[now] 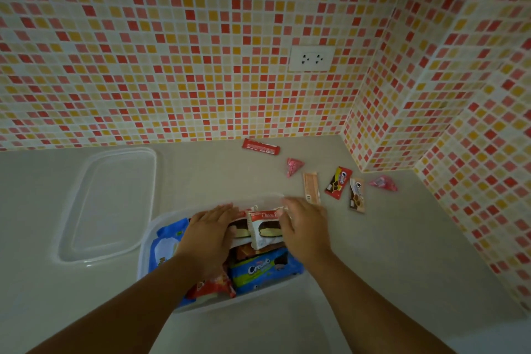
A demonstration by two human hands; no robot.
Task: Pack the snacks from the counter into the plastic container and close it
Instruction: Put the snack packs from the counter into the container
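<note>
A clear plastic container [149, 227] sits on the counter in front of me, holding several snack packs, among them a blue cream-biscuit pack [263, 270] and a red pack [212, 286]. My left hand [209, 234] and my right hand [304, 227] press from either side on two white choco-pie packs [263, 228] standing at the container's far end. The clear lid [112, 204] lies flat to the left of the container. Loose snacks remain on the counter to the right: a red bar [260, 146], a pink triangle pack [293, 167], an orange wafer [311, 187] and a red biscuit pack [338, 182].
Further right lie a brown biscuit pack [357, 195] and another pink triangle pack [385, 183]. A mosaic-tiled wall with a socket [311, 59] runs behind the counter. A tiled corner column [382, 123] juts out at the right.
</note>
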